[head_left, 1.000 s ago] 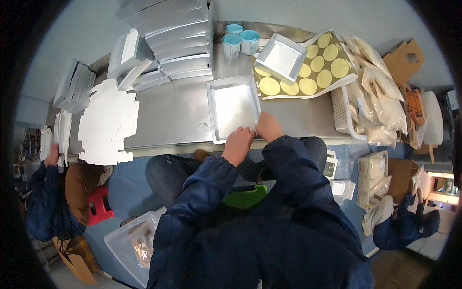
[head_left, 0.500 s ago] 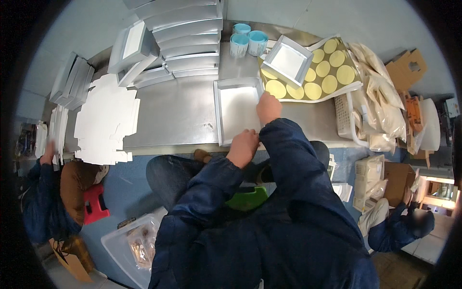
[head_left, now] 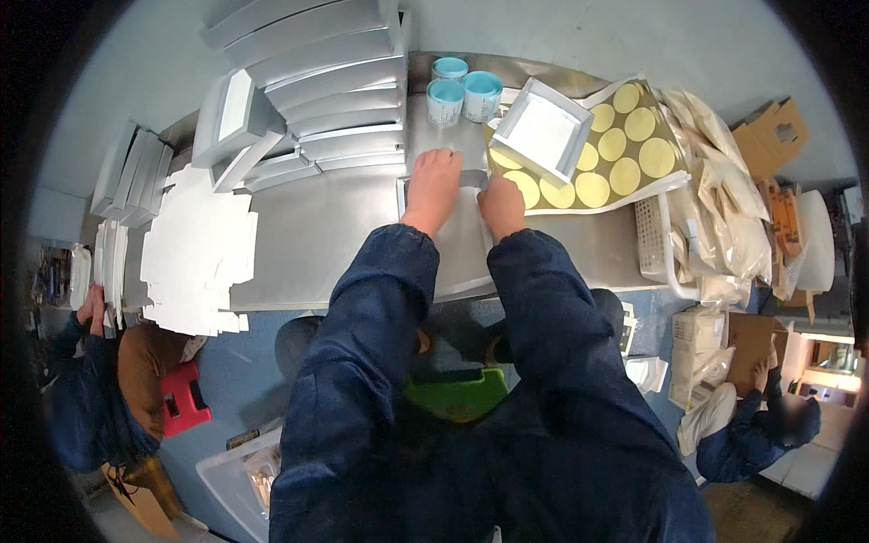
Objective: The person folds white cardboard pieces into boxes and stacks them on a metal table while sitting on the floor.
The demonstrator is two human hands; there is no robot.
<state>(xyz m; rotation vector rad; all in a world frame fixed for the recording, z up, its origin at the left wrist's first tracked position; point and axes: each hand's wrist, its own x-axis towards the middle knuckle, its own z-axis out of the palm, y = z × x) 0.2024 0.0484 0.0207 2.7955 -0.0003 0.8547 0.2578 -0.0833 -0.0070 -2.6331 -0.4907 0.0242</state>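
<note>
A shallow silver-grey box tray (head_left: 462, 258) lies on the metal table in front of me. My left hand (head_left: 433, 185) has its fingers curled over the tray's far edge toward the left. My right hand (head_left: 501, 204) grips its far right corner, fingers bent around the rim. Both forearms cover much of the tray's sides. Just beyond, a smaller box tray (head_left: 541, 127) rests tilted on a gold sheet of round yellow labels (head_left: 618, 181). Three light-blue cylinders (head_left: 482, 98) stand behind my hands.
Stacked silver boxes (head_left: 335, 100) and flat white card blanks (head_left: 190, 253) occupy the left; a white basket (head_left: 652, 235) and bagged material (head_left: 715, 208) the right. Co-workers sit at left (head_left: 90, 398) and right (head_left: 742, 434). A green stool (head_left: 457, 394) is below me.
My left hand has moved from the tray's near edge up to its far edge. My right hand has moved up along the right side to the far corner.
</note>
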